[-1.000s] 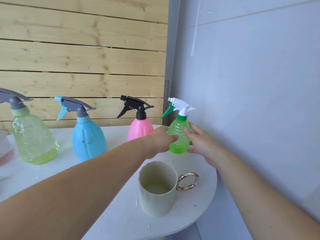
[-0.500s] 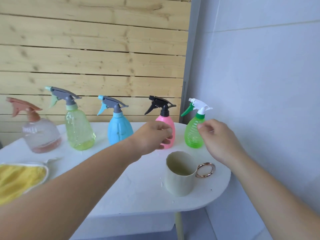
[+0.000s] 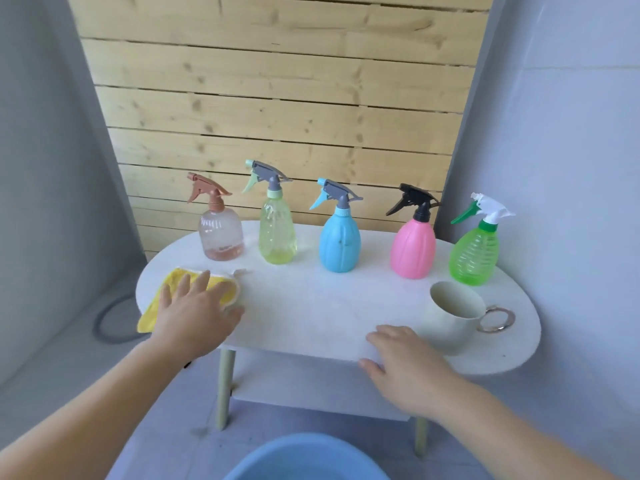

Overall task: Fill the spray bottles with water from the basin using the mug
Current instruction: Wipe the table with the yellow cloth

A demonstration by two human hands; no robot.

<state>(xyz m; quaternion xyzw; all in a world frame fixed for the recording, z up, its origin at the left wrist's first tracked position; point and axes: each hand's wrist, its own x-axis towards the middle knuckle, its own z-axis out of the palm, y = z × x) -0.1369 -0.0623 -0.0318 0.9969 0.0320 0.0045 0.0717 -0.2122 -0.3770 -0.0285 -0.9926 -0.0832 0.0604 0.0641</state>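
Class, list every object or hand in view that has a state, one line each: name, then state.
Brown-topped bottle: upright, sprayer on.
Yellow-green bottle: upright, sprayer on.
Blue bottle: upright, sprayer on.
Pink bottle: upright, sprayer on.
Green bottle: upright, sprayer on.
Mug: upright, unheld.
Left hand: open, resting on yellow cloth.
Right hand: open, on table edge.
Basin: on floor, contents unseen.

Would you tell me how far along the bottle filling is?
Likely nearly done: all five spray bottles stand capped, though fill levels are unclear. In hand: the left hand lies on the yellow cloth; the right hand rests at the table edge. The mug stands unheld; wiping probably remains.
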